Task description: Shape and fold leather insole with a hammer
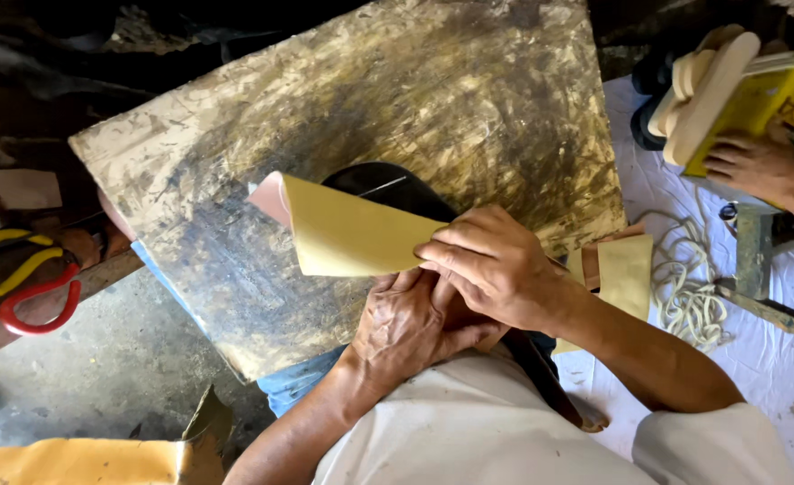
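Scuffed wooden board (469,99), coiled cord (684,292), red hook (42,305)

Pale yellow sheet (347,235) of thin, stiff material, pinkish on its far corner, held tilted above the scuffed wooden surface (469,99), curled over a black curved piece (388,184) behind it, pinched at its near right edge between both hands.

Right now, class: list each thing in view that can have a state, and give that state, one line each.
Yellow sheet: bent, held over the board.
Left hand: closed under the sheet.
Right hand: pinching the sheet's edge.
Wooden board: flat, scuffed and stained.
White cord: loose, tangled on the cloth.
Red hook: lying unused.
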